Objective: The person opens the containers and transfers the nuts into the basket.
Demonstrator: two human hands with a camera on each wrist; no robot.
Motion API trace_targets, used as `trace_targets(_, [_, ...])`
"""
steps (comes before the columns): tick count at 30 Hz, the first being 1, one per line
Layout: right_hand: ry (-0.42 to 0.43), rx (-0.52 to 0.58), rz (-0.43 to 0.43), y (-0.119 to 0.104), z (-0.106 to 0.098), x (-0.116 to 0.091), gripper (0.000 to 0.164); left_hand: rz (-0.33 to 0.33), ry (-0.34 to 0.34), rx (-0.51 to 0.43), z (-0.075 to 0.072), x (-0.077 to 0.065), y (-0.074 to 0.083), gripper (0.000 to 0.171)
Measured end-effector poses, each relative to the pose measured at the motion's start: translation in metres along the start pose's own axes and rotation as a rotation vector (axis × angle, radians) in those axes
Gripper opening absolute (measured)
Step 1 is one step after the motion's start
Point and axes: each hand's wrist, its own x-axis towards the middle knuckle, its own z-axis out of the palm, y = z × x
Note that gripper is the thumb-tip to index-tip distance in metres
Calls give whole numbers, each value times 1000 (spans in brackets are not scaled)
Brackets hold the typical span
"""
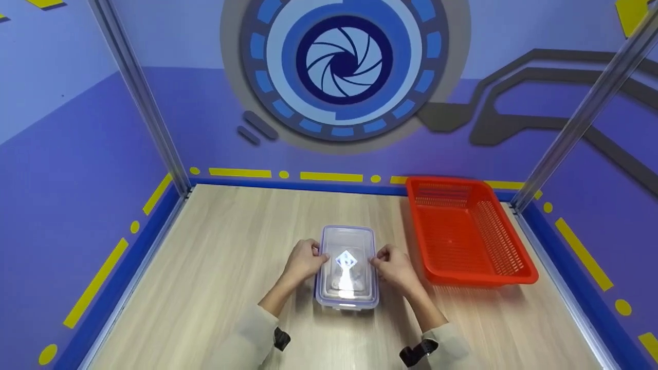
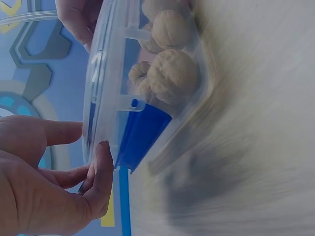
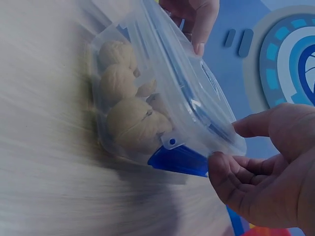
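A clear plastic food container (image 1: 347,300) stands on the table between my two hands. Walnuts (image 2: 173,74) show through its side wall in both wrist views. Its translucent lid (image 1: 354,239) lies over the top, with a shiny glare on it. My left hand (image 1: 306,260) pinches the lid's left edge, thumb above and fingers below the rim. On the opposite edge, my right hand (image 1: 397,267) pinches the lid between thumb and fingers. A blue latch flap (image 3: 179,160) hangs down and outward at one end of the container. How tightly the lid sits cannot be told.
A red plastic basket (image 1: 478,280) with perforated sides stands to the right, by the back wall. Blue and purple panels (image 1: 67,169) enclose the wooden table (image 1: 221,236) at the back and sides, with metal posts (image 1: 149,103) at the corners.
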Motion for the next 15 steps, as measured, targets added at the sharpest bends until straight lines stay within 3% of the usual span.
trace_targets(9, [-5, 49, -34, -21, -2, 3, 15, 8, 20, -27, -21, -2, 13, 38])
trace_targets(15, [-4, 57, -70, -42, 1, 4, 17, 64, 76, -54, -40, 0, 17, 36])
